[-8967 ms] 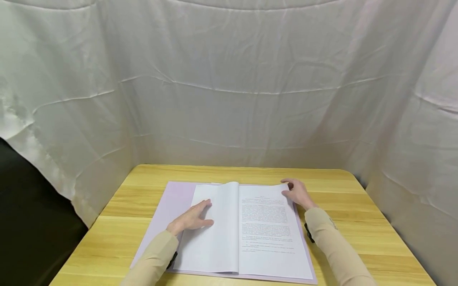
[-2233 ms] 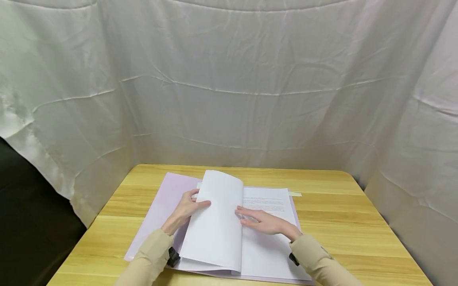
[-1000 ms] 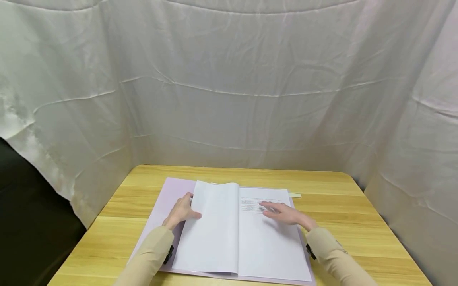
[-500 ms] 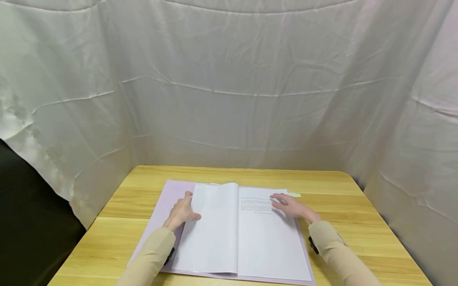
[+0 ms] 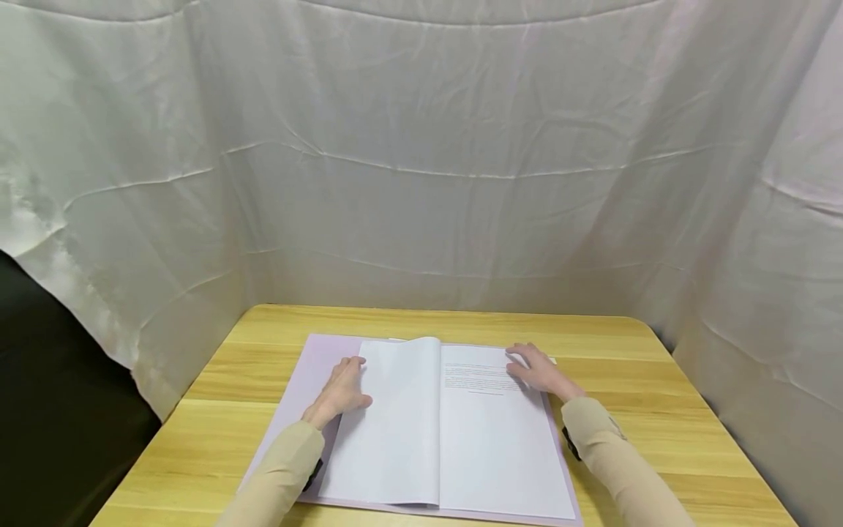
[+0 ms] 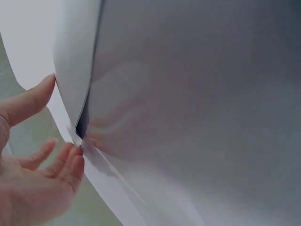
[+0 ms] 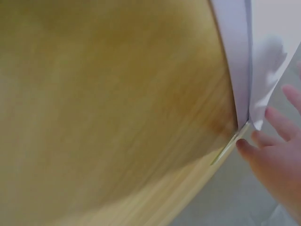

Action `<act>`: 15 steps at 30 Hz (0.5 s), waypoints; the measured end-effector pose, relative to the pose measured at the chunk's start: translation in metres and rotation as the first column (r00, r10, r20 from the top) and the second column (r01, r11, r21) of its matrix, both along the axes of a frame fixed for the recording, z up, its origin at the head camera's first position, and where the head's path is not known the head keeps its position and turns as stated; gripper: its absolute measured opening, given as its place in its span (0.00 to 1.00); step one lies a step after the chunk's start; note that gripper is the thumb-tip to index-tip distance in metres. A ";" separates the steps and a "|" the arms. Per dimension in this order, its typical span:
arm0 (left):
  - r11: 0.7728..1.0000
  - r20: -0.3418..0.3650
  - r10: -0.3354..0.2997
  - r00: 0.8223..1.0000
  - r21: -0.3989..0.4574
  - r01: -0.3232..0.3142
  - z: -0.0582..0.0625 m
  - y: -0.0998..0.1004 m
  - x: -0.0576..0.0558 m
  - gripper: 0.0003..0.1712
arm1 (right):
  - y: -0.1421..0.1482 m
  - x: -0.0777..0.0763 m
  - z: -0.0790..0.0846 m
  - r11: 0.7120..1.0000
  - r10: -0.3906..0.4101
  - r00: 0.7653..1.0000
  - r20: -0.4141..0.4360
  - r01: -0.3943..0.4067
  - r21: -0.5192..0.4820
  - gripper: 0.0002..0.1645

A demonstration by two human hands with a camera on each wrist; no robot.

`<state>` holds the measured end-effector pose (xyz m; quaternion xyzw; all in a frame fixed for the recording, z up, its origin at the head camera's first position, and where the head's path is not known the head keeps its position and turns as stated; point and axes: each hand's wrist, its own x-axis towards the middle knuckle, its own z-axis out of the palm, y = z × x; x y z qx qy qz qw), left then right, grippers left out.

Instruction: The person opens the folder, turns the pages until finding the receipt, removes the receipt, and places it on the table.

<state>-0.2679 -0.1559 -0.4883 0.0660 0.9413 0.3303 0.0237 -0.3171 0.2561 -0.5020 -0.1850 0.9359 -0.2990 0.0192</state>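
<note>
A lilac folder (image 5: 327,351) lies spread on the table, with turned white pages (image 5: 395,410) on its left and a page with a few printed lines (image 5: 503,446) on its right. My left hand (image 5: 340,388) rests at the outer edge of the turned pages; in the left wrist view its fingertips (image 6: 77,149) touch that edge with thumb and fingers apart. My right hand (image 5: 536,369) is over the top right corner of the printed page, fingers spread. In the right wrist view the thumb (image 7: 245,147) is close to the page corner (image 7: 258,117), and nothing is pinched.
A pale sticky tab (image 5: 553,360) juts out past the folder's upper right side. The wooden table (image 5: 632,366) is ringed by hanging grey-white cloth (image 5: 421,205). Dark material (image 5: 59,395) shows at the far left.
A leaf once lifted in the left hand now lies flat on the left. The right hand has moved from the middle fold to the right page's top corner. Fewer printed lines show than at first.
</note>
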 end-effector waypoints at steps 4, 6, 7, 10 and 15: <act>0.995 0.012 -0.091 0.996 0.048 0.090 -0.001 0.002 0.000 0.43 | 0.000 -0.004 -0.002 0.999 -0.032 0.999 -0.034 0.032 0.006 0.27; 0.989 0.012 -0.136 0.991 0.058 0.135 -0.002 0.003 0.000 0.41 | 0.000 -0.005 -0.002 0.999 -0.047 0.998 -0.048 0.047 0.003 0.26; 0.986 0.012 -0.157 0.987 0.062 0.156 -0.003 0.003 0.001 0.40 | 0.000 -0.006 -0.002 0.999 -0.055 0.997 -0.055 0.055 0.000 0.26; 0.974 0.015 -0.221 0.975 0.051 0.220 -0.004 0.005 0.000 0.39 | -0.002 -0.008 -0.001 0.997 -0.077 0.994 -0.075 0.076 -0.020 0.25; 0.951 0.033 -0.309 0.950 0.004 0.309 -0.006 0.006 0.000 0.36 | -0.002 -0.011 0.000 0.988 -0.147 0.983 -0.107 0.142 -0.053 0.26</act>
